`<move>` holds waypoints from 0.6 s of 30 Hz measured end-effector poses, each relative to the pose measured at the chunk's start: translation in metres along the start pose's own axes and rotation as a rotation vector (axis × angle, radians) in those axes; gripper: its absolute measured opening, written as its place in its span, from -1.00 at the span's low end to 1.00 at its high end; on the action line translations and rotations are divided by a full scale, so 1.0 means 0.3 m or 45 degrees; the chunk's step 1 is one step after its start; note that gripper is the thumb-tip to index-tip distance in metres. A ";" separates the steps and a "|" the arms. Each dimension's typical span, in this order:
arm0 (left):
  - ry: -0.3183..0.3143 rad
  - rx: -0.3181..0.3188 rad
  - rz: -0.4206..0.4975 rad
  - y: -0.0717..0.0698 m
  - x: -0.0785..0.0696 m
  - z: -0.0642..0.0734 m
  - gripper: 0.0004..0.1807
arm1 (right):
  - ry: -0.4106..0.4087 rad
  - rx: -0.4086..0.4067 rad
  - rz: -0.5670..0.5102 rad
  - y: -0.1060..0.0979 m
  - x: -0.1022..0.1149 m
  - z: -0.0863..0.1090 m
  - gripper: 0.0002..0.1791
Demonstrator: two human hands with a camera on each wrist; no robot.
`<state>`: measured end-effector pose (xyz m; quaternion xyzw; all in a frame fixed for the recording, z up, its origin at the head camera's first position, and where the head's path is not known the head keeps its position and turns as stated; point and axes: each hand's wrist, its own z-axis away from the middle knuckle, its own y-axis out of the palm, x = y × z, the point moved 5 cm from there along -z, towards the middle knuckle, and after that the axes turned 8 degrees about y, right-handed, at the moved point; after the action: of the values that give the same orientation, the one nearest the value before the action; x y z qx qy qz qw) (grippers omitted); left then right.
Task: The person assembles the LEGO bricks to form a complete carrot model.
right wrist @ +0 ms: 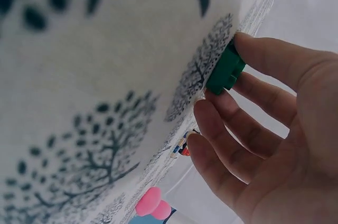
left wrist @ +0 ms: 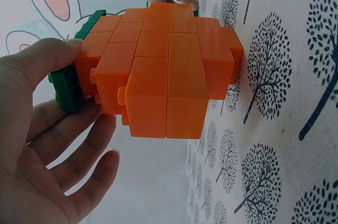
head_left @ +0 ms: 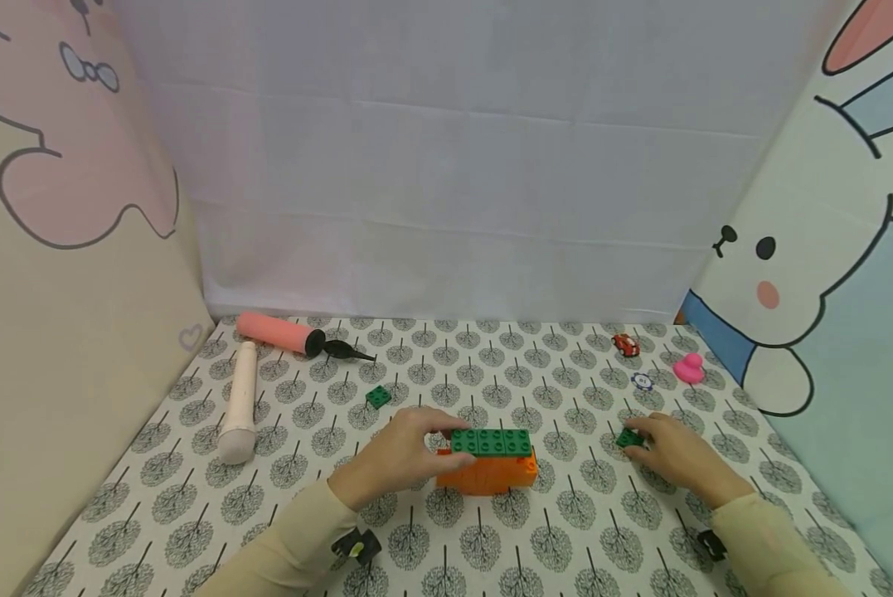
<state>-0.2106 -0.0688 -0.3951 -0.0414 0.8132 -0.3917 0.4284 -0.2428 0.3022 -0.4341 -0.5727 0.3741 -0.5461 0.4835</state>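
An orange toy-brick build (head_left: 487,478), topped with a row of green bricks (head_left: 491,443), stands in front of me. My left hand (head_left: 397,456) grips its upper left end. In the left wrist view the thumb lies on the orange side by the green layer (left wrist: 66,89) and fingers reach behind; the orange bricks (left wrist: 158,71) step outward in tiers. To the right, my right hand (head_left: 676,454) pinches a small green brick (head_left: 628,438) by the cloth. The right wrist view has this brick (right wrist: 226,70) between thumb and fingertips, studs facing the palm.
Another green brick (head_left: 378,396) lies left of centre. A pink cylinder (head_left: 274,332) with a black end and a pale rod (head_left: 240,406) lie far left. Right, a red toy car (head_left: 626,345), a round chip (head_left: 642,381) and a pink toy duck (head_left: 689,368) sit near the cloth wall.
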 end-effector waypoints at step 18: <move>-0.019 0.006 0.006 0.001 0.003 -0.001 -0.55 | -0.123 -0.250 -0.234 -0.088 0.134 0.011 -0.47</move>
<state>-0.2114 -0.0689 -0.3957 -0.0414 0.8092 -0.3923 0.4355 -0.2371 0.2708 -0.3980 -0.6747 0.3479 -0.5206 0.3907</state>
